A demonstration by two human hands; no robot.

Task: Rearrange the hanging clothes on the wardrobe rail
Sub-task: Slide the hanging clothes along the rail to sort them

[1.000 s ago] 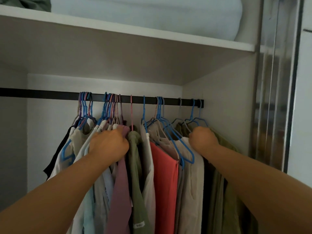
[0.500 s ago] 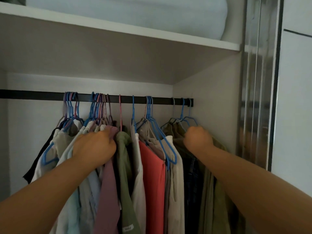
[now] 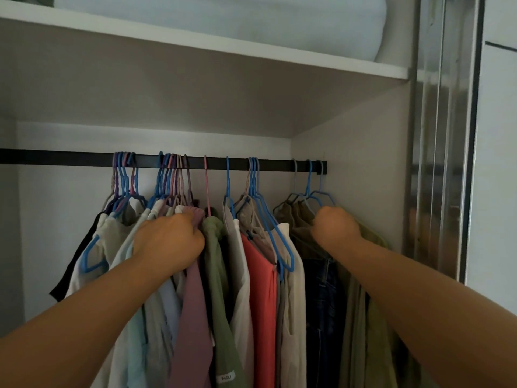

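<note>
A black wardrobe rail (image 3: 70, 158) runs across the cupboard, hung with several garments on blue and pink hangers. My left hand (image 3: 170, 245) grips the shoulder of a mauve garment (image 3: 193, 326) in a bunch of pale clothes. Right of it hang a green garment (image 3: 221, 289), a cream one, a coral-red garment (image 3: 263, 303) and a beige one. My right hand (image 3: 335, 228) is closed on the top of the olive garments (image 3: 375, 317) at the rail's right end, beside dark jeans (image 3: 321, 303).
A white shelf (image 3: 195, 49) sits above the rail, holding a pale blue folded duvet (image 3: 251, 18). The wardrobe's side wall (image 3: 363, 169) is close to my right hand. A sliding door frame (image 3: 447, 149) stands at the right. The rail's left part is bare.
Both hands keep their hold on the same garments. The olive group has slid slightly away from the beige one, showing the dark jeans. The camera view has shifted a little.
</note>
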